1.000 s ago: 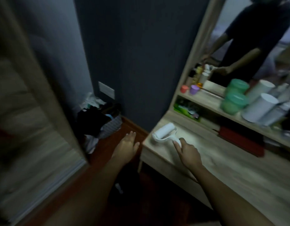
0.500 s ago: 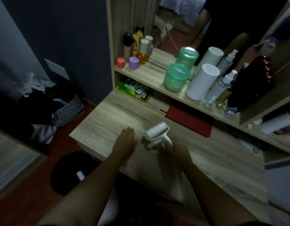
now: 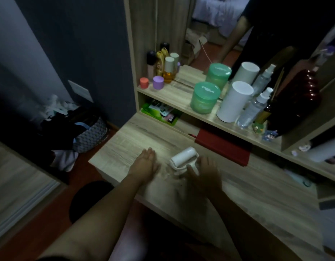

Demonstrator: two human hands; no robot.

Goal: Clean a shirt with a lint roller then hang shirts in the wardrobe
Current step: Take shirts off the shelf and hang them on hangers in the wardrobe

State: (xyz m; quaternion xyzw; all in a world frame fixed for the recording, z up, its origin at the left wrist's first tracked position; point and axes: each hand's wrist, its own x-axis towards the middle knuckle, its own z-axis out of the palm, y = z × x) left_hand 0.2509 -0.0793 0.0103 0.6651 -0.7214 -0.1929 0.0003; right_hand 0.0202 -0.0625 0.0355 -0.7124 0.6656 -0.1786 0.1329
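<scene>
Lint roller lies on the desk, its head projecting beyond the right hand. The fingers appear curled round the handle, though blurred. The left hand rests flat, fingers straight, just beside the roller.

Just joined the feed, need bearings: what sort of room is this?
Likely a bedroom dressing corner: light wooden vanity desk with mirror, green plastic cosmetic jar on its shelf, grey woven basket of clothes on the floor.
</scene>
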